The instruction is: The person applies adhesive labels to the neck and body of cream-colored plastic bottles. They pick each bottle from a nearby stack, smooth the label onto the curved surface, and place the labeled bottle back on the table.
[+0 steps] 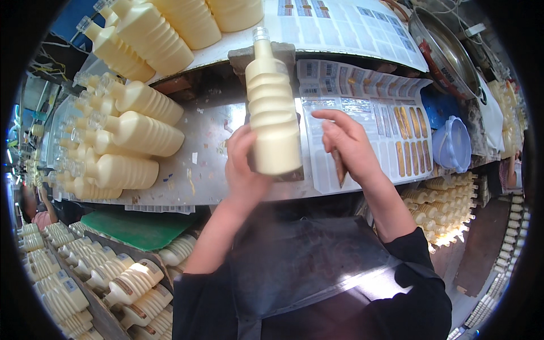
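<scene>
A cream bottle (pixel 272 119) with a ribbed body and a clear threaded neck lies at the middle of the bench, its neck pointing away from me over a grey block (pixel 235 59). My left hand (pixel 242 161) is closed round its lower left side near the base. To the right, over the label sheets (pixel 320 170), hovers my right hand (pixel 350 139). Its index finger and thumb point left toward the bottle, apart from it. A flat brown strip (pixel 339 168) sticks out below that palm, held by the other fingers; its exact kind is unclear.
Cream bottles (pixel 147 133) are stacked on the left of the bench, with larger ones (pixel 153 37) on the shelf behind. More label sheets (pixel 340 34) lie on that shelf. A blue-violet bucket (pixel 453 144) and a metal pan (pixel 445 51) stand right. Racked bottles (pixel 133 280) fill the lower left.
</scene>
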Motion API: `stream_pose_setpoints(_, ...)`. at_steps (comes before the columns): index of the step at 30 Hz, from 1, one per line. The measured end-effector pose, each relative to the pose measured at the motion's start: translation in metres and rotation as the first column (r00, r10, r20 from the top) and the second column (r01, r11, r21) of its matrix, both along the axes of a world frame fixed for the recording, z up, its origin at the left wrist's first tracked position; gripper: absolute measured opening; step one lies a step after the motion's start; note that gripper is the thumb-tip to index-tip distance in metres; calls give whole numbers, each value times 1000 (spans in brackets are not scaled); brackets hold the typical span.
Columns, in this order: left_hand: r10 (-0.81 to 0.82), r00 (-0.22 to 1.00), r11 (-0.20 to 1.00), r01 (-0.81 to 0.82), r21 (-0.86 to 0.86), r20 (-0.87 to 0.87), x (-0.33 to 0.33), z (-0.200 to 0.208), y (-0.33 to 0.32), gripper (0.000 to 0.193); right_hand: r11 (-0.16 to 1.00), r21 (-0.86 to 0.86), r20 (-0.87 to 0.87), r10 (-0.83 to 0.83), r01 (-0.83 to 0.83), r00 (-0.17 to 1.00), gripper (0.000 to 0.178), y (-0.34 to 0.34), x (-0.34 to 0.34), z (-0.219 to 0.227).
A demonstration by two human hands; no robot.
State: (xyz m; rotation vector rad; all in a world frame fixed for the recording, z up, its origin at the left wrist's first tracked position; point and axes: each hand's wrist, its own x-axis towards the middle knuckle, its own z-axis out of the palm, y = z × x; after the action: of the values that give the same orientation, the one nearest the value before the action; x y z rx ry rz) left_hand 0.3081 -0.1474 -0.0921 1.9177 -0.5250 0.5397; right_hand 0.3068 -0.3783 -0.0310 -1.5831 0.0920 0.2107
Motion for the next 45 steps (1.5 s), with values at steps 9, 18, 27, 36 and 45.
stream_pose_setpoints(9, 84, 990, 940, -116, 322, 113, -5, 29, 9, 83, 997, -28, 31, 76, -75, 997, 46, 17, 13, -15)
stream_pose_setpoints(18, 36, 992, 963, -1, 270, -122, -4, 17, 13, 89, 946, -290, 18, -143, 142, 990, 39, -65, 10, -3)
stream_pose_setpoints(27, -178, 885, 917, -10, -400, -431, 18, 21, -4, 92, 499, -406, 590, -497, 765, 637, 34, -284, 87, 72)
stream_pose_setpoints(36, -206, 846, 939, 30, -342, -492, 10, 31, -5, 103, 365, -770, 321, -487, 523, 813, 33, -402, 161, 80)
stream_pose_setpoints(45, -171, 883, 940, 14, -340, -436, 10, 15, -5, 102, 303, -940, -21, -511, 157, 859, 43, -438, 185, 62)
